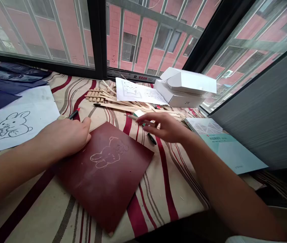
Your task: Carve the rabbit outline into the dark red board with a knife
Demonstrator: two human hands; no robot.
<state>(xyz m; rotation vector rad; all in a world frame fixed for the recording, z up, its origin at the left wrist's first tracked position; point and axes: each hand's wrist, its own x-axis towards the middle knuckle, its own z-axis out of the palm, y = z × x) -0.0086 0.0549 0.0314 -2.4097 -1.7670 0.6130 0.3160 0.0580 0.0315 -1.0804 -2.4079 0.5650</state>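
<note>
A dark red square board (108, 199) lies tilted on the striped cloth, with a bunny-like figure (109, 153) in pale lines on it. My left hand (69, 136) is closed at the board's upper left edge, its fingertips partly hidden. Just behind that hand is a dark pen with a red tip (74, 113). Above the cloth, right of the board, my right hand (165, 126) holds a slim pencil-like tool (133, 117) between its fingers, pointing left. A black marker (151, 138) lies below that hand.
White paper with a bunny drawing (11, 126) lies at left beside dark blue fabric (4, 81). Thin wooden strips (118, 106), a printed sheet (138, 92) and a white box (183, 89) sit by the window. A pale green book (229, 145) is at right.
</note>
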